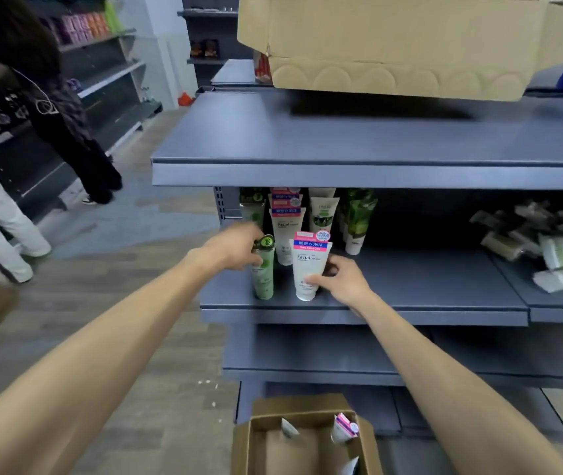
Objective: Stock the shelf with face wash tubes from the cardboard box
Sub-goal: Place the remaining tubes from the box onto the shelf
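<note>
Two hands grasping: left hand (pixel 235 246) holds green tube (pixel 263 274), right hand (pixel 340 281) white tube (pixel 308 269).

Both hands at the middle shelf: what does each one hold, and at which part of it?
The left hand grips the green tube near its upper end. The right hand pinches the white Facial tube at its lower body, above the cap.

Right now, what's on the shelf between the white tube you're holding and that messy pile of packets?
In the head view, only bare grey shelf lies between the white Facial tube and the packet pile.
</note>
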A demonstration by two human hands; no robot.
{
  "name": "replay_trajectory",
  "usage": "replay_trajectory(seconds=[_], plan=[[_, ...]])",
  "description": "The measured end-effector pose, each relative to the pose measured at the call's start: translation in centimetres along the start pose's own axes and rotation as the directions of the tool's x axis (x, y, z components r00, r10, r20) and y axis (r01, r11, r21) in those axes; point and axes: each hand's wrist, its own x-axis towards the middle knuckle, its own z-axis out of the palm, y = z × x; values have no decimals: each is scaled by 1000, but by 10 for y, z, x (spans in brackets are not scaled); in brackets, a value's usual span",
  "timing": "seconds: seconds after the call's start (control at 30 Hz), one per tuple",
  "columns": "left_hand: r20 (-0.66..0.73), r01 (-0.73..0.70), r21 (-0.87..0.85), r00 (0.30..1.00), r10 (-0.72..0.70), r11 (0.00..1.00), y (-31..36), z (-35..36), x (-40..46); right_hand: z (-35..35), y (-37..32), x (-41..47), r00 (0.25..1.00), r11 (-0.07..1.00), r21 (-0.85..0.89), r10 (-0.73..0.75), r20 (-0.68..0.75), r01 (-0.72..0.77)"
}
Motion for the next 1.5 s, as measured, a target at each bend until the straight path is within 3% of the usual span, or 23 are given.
replay_trajectory(seconds=[0.4,0.87,1.3,1.4,1.5], plan=[[-35,76,18,997,-76,997,-14,-1,20,25,-14,41,997,999,43,-29,78,26],[-64,128,-17,990,-129,992,-29,0,38,27,-15,59,994,997,-32,-65,86,68],[-39,148,-77,988,-151,986,-31,-3,45,30,-16,59,995,1000,21,-9,100,7],[-110,171,-150,976,-189,974,-37,4,43,30,-18,57,995,1000,7,-5,98,4],[-202,188,-330,943,-264,925,-44,20,34,27,-12,52,997,1000,14,18,79,-19]])
